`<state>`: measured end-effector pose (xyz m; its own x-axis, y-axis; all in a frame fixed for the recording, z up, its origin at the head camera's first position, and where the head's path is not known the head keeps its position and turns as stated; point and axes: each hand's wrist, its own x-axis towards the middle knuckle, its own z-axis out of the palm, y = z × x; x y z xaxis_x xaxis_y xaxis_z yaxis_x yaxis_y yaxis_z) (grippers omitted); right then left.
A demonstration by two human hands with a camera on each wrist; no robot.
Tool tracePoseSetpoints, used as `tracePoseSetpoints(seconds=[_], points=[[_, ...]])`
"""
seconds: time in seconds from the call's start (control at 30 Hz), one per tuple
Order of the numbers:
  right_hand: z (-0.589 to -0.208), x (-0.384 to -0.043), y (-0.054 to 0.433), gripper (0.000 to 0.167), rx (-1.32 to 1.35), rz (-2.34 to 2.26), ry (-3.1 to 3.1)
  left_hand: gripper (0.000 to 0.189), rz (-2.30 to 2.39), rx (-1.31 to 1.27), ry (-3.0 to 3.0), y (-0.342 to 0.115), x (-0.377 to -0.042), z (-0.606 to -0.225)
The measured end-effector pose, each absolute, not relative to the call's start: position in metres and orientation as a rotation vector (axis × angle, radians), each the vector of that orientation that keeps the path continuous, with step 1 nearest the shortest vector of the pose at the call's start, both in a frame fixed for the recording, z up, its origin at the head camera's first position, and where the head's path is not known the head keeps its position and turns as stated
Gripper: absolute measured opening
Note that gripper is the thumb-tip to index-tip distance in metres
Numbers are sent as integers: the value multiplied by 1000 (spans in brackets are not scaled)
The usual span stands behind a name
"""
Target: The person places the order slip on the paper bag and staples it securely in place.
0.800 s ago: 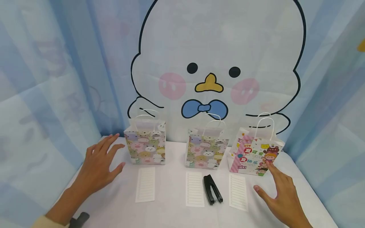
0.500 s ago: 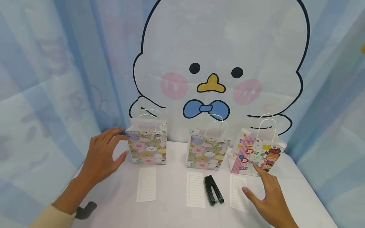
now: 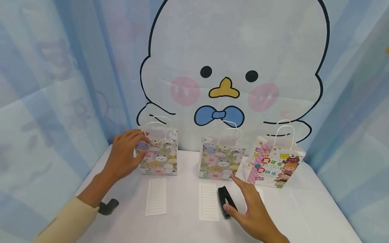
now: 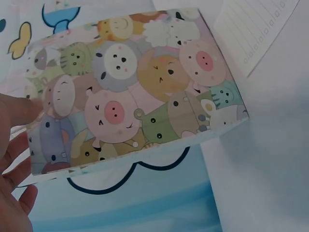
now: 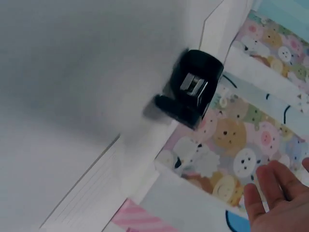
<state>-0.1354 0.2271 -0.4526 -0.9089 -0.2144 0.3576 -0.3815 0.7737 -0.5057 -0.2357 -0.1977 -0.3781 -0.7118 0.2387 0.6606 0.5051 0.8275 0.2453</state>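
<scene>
At the upper left corner of the left animal-print paper gift bag (image 3: pixel 161 158) is my left hand (image 3: pixel 123 157). Its thumb lies in front of the printed face (image 4: pixel 116 113) in the left wrist view, with the other fingers by the bag's side edge; firm contact cannot be told. Fingers spread, my right hand (image 3: pixel 255 212) hovers over a black stapler (image 3: pixel 224 195), the thumb overlapping it in the head view. The right wrist view shows the stapler (image 5: pixel 205 72) apart from the fingers. A lined paper slip (image 3: pixel 208 202) lies left of the stapler.
A second animal-print bag (image 3: pixel 220 162) stands in the middle, and a pink-and-white bag (image 3: pixel 268 168) on the right. Another lined slip (image 3: pixel 156 197) lies before the left bag. My right hand mostly hides a third slip (image 3: pixel 260 194). Curtains (image 3: pixel 45 101) enclose the white table.
My left hand has moved right and up to the left bag. My right hand has moved left, from in front of the right bag to over the stapler. The bags stay put.
</scene>
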Motion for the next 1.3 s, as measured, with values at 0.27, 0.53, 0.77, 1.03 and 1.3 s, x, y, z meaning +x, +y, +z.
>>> tracePoseSetpoints(seconds=[0.27,0.53,0.77,1.03,1.3], points=[[-454,-142,185,89,626,931,-2675,28,-575,-528,-2358,-200,-244,-383],[-453,-152,145,85,800,985,-2672,22,-606,-525,-2302,-199,-252,-383],[-460,-162,115,84,901,1020,-2781,22,-600,-513,-2319,-197,-252,-381],[-468,-177,86,81,1006,950,-2859,21,-586,-501,-2364,-193,-252,-378],[-475,-192,62,80,988,936,-2923,20,-581,-526,-2362,-191,-255,-379]])
